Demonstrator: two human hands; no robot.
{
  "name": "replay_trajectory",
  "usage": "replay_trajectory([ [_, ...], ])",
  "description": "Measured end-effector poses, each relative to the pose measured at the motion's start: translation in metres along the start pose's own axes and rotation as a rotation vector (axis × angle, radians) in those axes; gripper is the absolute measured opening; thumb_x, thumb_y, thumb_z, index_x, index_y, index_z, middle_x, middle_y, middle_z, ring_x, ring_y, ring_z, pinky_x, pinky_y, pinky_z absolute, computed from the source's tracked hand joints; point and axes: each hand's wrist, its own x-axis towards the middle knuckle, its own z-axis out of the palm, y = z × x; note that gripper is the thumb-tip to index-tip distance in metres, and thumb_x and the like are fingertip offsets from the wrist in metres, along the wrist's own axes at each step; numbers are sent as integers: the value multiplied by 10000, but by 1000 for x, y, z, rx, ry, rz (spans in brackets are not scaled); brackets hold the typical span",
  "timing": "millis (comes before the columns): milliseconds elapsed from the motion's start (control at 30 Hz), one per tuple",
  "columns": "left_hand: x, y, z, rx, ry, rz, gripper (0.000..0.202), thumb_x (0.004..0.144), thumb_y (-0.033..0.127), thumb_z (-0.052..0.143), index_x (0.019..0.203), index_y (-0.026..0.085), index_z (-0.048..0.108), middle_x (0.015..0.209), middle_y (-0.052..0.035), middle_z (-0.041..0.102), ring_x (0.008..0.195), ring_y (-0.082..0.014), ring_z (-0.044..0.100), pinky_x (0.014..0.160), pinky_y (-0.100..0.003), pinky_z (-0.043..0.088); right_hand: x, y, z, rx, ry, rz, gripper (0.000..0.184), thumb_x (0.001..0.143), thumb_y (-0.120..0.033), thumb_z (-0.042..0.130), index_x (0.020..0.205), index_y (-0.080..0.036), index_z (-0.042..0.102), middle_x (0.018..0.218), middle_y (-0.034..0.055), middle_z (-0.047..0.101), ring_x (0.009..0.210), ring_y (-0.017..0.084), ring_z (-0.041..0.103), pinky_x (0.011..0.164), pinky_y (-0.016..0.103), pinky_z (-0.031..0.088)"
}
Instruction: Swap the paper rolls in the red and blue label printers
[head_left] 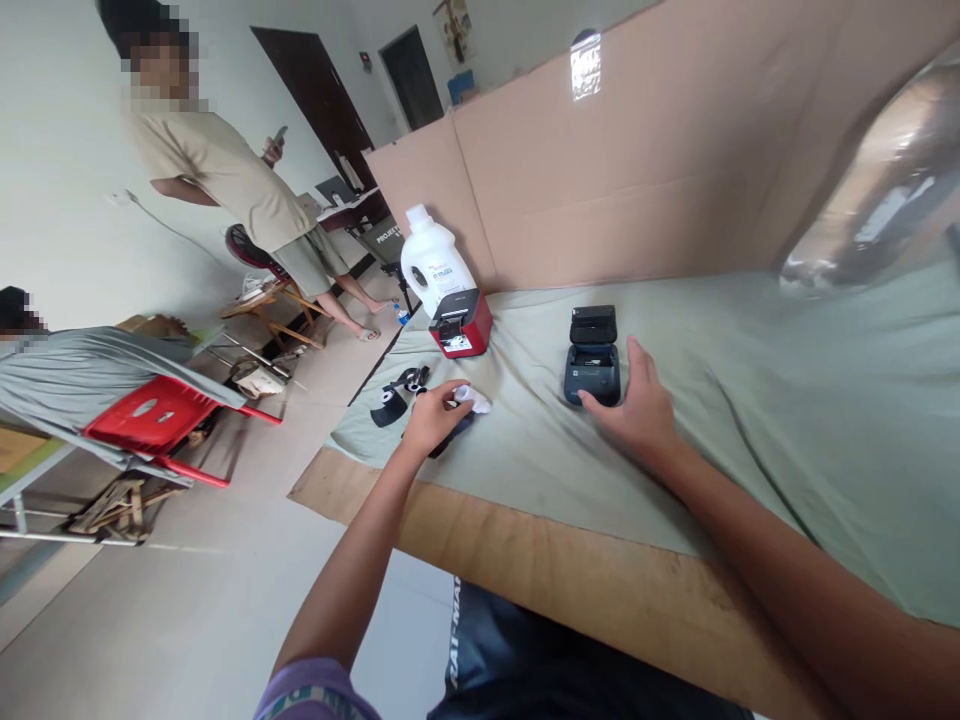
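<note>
My left hand (433,415) is closed round a small white roll or wad (474,398), over a dark object lying on the green cloth (750,400). My right hand (636,408) rests with fingers spread on the cloth, thumb and fingertips touching the front of a dark blue small printer (592,368) whose lid stands up. A red and white small printer (461,324) sits further back to the left, its lid up too. Black roll parts (396,397) lie at the cloth's left edge.
A white plastic jug (433,262) stands behind the red printer. Cardboard sheets (637,170) wall off the back of the table. One person stands at the back left holding a phone; another sits at far left by a red stool (154,418).
</note>
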Motion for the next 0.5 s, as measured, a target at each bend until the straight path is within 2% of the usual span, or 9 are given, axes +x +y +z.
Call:
replay_trajectory([
  [67, 4, 17, 13, -401, -58, 28, 498, 774, 402, 753, 1212, 176, 680, 967, -74, 762, 843, -211, 702, 805, -324, 534, 5, -13, -6, 90, -31, -112, 767, 808, -452, 649, 1486, -172, 426, 1358, 171, 594, 996, 285, 660, 808, 387, 517],
  [167, 16, 54, 47, -816, -155, 91, 577, 743, 413, 806, 1250, 188, 646, 1035, -72, 760, 915, -202, 703, 845, -316, 537, 24, -28, -24, 222, -257, -163, 440, 852, -428, 598, 1214, -191, 679, 1031, 94, 718, 701, 188, 614, 681, 331, 482],
  [233, 25, 78, 73, -955, -201, 145, 595, 741, 418, 822, 1262, 203, 634, 1053, -70, 758, 933, -198, 701, 857, -314, 535, 42, -31, -39, 265, -397, -124, 379, 855, -429, 587, 1107, -184, 728, 884, 58, 722, 640, 165, 575, 629, 304, 446],
  [333, 41, 102, 106, -1062, -240, 214, 614, 732, 432, 838, 1263, 206, 627, 1072, -77, 754, 966, -205, 695, 869, -314, 531, 71, -26, -61, 204, -589, -122, 324, 799, -361, 634, 1045, -179, 742, 870, 37, 729, 692, 170, 598, 629, 279, 433],
  [433, 52, 105, 127, -1144, -220, 200, 618, 719, 421, 853, 1250, 205, 621, 1052, -68, 751, 966, -192, 689, 861, -291, 524, 95, -17, -72, 114, -761, -129, 284, 733, -253, 668, 998, -182, 738, 914, 34, 744, 764, 190, 639, 665, 270, 460],
  [500, 56, 100, 134, -1208, -179, 138, 628, 722, 411, 851, 1264, 210, 605, 1035, -55, 747, 948, -178, 688, 842, -275, 523, 105, -13, -70, 126, -804, -104, 305, 724, -202, 664, 1021, -188, 733, 966, 41, 757, 831, 208, 666, 711, 272, 490],
])
